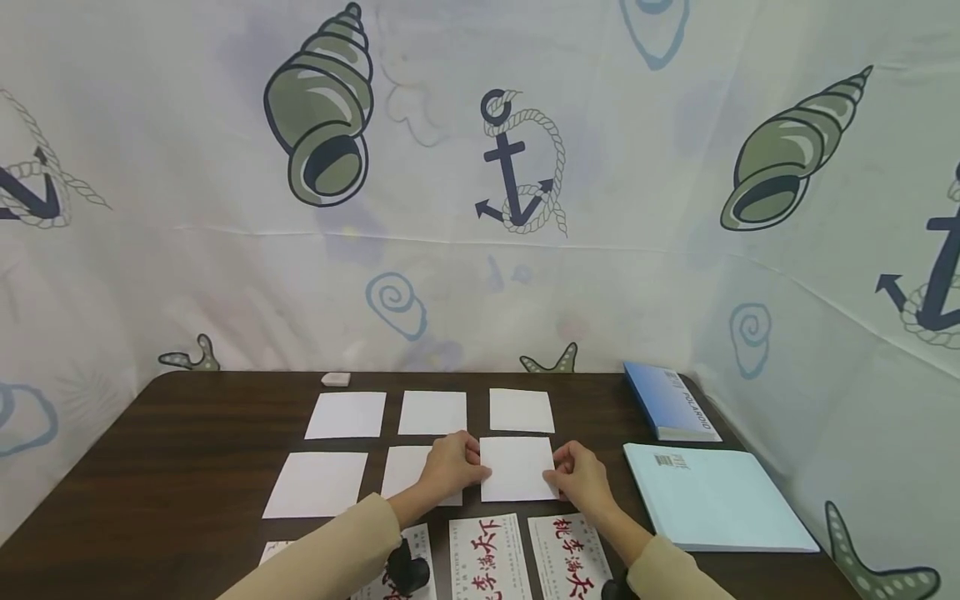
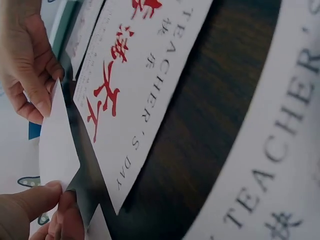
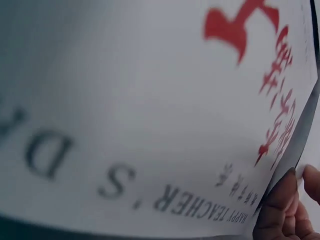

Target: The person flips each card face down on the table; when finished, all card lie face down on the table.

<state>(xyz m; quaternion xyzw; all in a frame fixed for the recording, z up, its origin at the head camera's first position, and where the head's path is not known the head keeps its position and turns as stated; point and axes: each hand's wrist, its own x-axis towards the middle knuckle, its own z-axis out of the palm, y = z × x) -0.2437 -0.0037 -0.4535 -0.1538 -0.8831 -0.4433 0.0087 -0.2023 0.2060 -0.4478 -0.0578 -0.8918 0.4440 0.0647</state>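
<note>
A blank white card [image 1: 517, 469] is pinched along its two sides, between my left hand [image 1: 453, 463] and my right hand [image 1: 582, 478]. In the left wrist view the same card [image 2: 59, 145] tilts up from the dark table, thumbs on its face. Partly behind my left hand lies another white card [image 1: 403, 468]. Nearer to me are cards with red brush characters, one in the middle [image 1: 491, 557] and one to the right [image 1: 572, 557]. The right wrist view shows a printed card [image 3: 150, 125] close up, lettered "HAPPY TEACHER'S DAY".
More blank cards lie in rows, such as the back-left card [image 1: 347, 415] and the large left card [image 1: 315, 485]. A small white block [image 1: 335, 379] sits at the back edge. On the right are a blue box [image 1: 667, 402] and a pale blue pad [image 1: 716, 500]. A patterned curtain [image 1: 450, 183] hangs behind.
</note>
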